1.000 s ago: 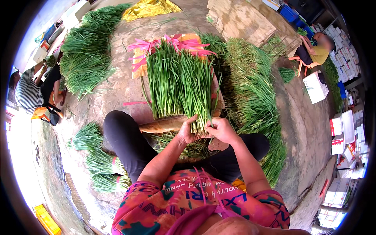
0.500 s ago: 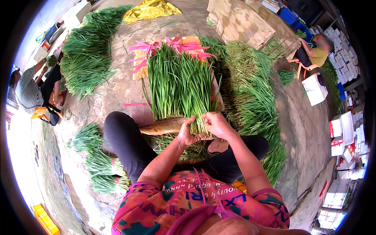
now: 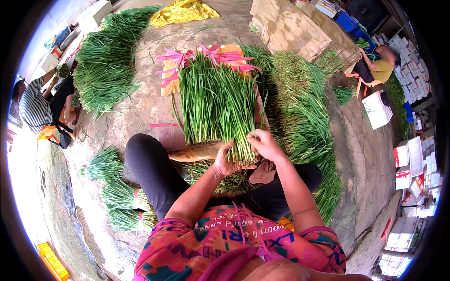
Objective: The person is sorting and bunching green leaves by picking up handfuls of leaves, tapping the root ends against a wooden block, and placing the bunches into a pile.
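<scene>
My left hand (image 3: 226, 161) cups the cut pale ends of a bunch of garlic chives (image 3: 237, 112), thumb up along its left side and fingers under the stems. At the right edge of the same bunch, my right hand (image 3: 264, 144) is closed, its fingertips pinched together against the stem ends; what it pinches is too small to make out. Beside the bunch on the left lies another row of garlic chives (image 3: 197, 103), on a low board (image 3: 197, 151) in front of my knees. Pink ribbons (image 3: 176, 57) stick out past the leaf tips.
Loose garlic chives (image 3: 304, 107) are heaped to the right, with another heap (image 3: 110, 58) at far left. Tied bundles (image 3: 123, 193) lie by my left knee. A wooden board (image 3: 288, 28) and a yellow sack (image 3: 183, 12) lie farther off. Two people sit on stools at either side.
My right hand has shifted slightly right along the edge of the bunch, and the stem ends look more spread. My left hand stays under them.
</scene>
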`<state>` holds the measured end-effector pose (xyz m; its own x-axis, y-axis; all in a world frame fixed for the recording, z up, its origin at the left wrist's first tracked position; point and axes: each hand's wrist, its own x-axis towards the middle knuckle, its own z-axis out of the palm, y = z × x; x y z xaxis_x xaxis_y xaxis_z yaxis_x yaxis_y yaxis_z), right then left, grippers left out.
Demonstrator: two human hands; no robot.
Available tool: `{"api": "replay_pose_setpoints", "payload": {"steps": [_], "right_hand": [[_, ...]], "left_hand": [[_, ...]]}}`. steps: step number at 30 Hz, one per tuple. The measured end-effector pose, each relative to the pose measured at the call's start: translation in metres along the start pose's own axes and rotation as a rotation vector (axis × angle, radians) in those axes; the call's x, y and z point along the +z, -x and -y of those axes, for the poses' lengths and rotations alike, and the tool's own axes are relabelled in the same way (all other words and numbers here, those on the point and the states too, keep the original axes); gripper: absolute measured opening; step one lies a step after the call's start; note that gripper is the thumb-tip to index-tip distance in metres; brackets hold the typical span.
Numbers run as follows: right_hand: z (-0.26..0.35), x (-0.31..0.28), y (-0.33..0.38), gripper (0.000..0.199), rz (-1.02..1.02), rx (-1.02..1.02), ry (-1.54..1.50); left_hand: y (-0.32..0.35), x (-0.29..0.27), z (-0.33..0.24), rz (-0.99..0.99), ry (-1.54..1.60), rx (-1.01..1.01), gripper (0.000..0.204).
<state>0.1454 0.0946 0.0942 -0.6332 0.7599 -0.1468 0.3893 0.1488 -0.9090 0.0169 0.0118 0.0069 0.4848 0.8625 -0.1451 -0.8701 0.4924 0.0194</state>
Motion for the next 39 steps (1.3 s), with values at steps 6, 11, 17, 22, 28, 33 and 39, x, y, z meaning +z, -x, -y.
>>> {"api": "replay_pose_setpoints", "payload": {"steps": [6, 11, 17, 22, 28, 33, 39], "right_hand": [[-0.001, 0.018, 0.004, 0.011, 0.081, -0.118, 0.528], [-0.015, 0.024, -0.002, 0.011, -0.072, -0.194, 0.729], [-0.027, 0.013, -0.011, 0.015, -0.229, -0.198, 0.384], [-0.006, 0.027, -0.018, 0.008, 0.14, -0.13, 0.742], [-0.013, 0.027, -0.026, 0.01, 0.182, -0.047, 0.826], [0.007, -0.008, -0.011, 0.016, 0.183, 0.163, 0.038], [0.005, -0.045, 0.024, 0.014, 0.388, 0.013, -0.506]], "left_hand": [[0.001, 0.008, 0.001, -0.099, -0.056, 0.022, 0.064], [0.001, -0.004, 0.002, -0.076, -0.009, 0.034, 0.064], [0.001, 0.002, 0.003, -0.018, -0.043, 0.023, 0.065], [0.001, 0.004, 0.003, -0.039, -0.024, 0.004, 0.067], [0.002, 0.007, 0.003, -0.055, -0.057, 0.02, 0.068], [0.001, 0.002, 0.002, 0.042, -0.019, 0.015, 0.066], [0.005, 0.011, 0.002, -0.042, -0.041, 0.007, 0.06]]}}
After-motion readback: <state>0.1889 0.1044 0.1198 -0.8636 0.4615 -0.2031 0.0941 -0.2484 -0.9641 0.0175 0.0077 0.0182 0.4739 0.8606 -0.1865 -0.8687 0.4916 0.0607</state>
